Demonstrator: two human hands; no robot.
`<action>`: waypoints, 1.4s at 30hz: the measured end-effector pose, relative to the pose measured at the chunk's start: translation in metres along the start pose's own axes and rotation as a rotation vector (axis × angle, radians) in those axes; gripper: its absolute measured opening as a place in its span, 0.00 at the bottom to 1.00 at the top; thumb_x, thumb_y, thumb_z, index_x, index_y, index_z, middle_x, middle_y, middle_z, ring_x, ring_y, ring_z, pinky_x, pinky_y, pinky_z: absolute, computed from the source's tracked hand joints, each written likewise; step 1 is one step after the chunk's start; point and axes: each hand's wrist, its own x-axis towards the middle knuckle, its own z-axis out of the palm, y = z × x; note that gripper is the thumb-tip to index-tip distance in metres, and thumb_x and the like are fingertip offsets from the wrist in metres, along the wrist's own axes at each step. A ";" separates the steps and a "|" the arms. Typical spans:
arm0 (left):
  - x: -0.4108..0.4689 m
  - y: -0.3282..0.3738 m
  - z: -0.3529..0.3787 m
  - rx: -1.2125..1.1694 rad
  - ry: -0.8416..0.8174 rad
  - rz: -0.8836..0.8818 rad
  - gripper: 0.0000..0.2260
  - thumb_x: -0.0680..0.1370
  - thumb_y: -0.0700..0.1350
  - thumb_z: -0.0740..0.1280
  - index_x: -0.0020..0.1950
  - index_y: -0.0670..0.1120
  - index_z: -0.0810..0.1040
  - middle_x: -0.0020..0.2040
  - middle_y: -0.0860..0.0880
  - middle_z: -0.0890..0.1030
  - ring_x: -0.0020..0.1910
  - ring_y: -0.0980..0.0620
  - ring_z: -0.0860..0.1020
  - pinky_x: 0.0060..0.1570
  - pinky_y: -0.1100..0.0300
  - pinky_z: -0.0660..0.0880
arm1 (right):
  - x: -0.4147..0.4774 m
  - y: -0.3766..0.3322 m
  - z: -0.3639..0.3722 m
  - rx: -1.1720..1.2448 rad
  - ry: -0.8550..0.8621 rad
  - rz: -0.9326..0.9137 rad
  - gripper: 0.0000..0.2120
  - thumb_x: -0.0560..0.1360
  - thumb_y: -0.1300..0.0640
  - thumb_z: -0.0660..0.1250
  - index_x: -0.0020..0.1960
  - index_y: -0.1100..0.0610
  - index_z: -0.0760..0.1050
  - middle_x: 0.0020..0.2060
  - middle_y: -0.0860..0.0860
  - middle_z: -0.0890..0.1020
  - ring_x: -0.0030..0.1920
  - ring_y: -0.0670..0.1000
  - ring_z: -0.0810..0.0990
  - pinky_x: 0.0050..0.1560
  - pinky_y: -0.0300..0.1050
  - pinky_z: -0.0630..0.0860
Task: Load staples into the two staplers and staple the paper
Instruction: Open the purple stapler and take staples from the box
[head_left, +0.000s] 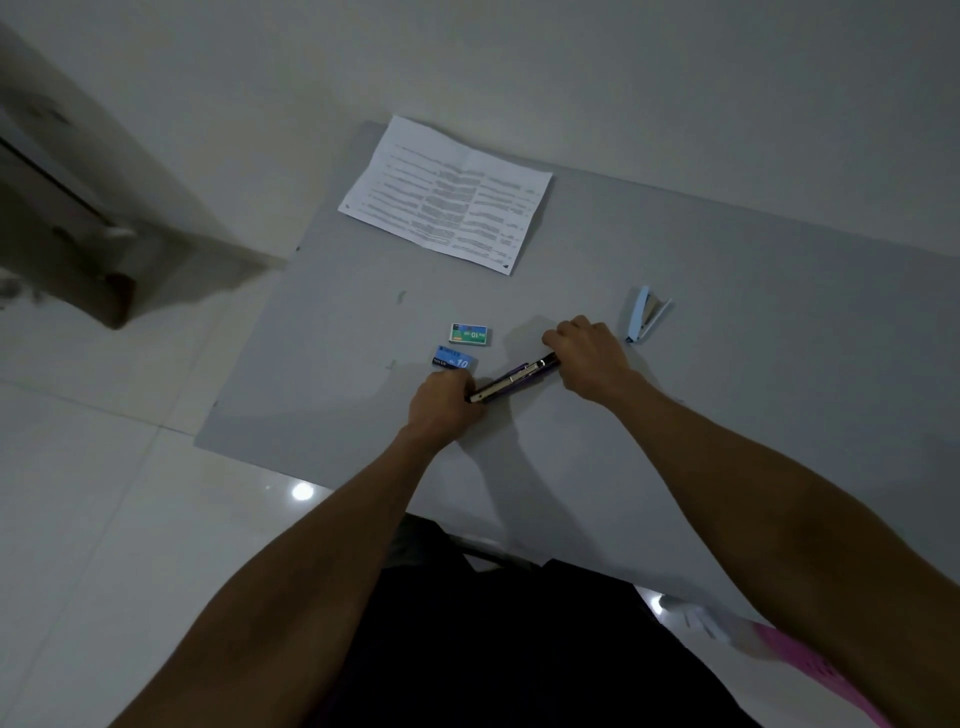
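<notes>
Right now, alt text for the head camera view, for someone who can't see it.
The left hand and right hand grip opposite ends of a dark purple stapler at a grey table. A blue staple box and a green staple box lie by the left hand, a light blue stapler lies to the right, a printed paper farther back.

Dim, greyish wide-angle view; glare spot on floor tiles (303, 490), edges blurred.
</notes>
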 end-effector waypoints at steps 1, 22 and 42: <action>0.001 0.000 -0.001 0.010 0.000 -0.004 0.14 0.72 0.53 0.71 0.48 0.44 0.79 0.45 0.45 0.81 0.42 0.49 0.78 0.42 0.53 0.78 | 0.000 -0.001 -0.002 0.003 -0.002 -0.006 0.22 0.72 0.64 0.67 0.65 0.58 0.70 0.59 0.56 0.77 0.61 0.58 0.72 0.56 0.52 0.68; 0.044 0.012 -0.036 0.162 0.127 0.252 0.17 0.75 0.39 0.68 0.64 0.42 0.73 0.58 0.37 0.70 0.51 0.37 0.75 0.49 0.51 0.75 | 0.025 -0.022 -0.032 0.744 0.177 0.253 0.13 0.74 0.63 0.62 0.57 0.61 0.79 0.50 0.58 0.82 0.49 0.55 0.79 0.52 0.45 0.74; 0.071 0.075 -0.065 -0.419 0.081 0.210 0.18 0.68 0.41 0.76 0.57 0.45 0.79 0.45 0.42 0.82 0.42 0.49 0.79 0.47 0.58 0.77 | 0.026 -0.006 -0.063 1.606 0.158 0.555 0.06 0.72 0.63 0.72 0.48 0.62 0.79 0.40 0.61 0.84 0.35 0.52 0.83 0.39 0.42 0.81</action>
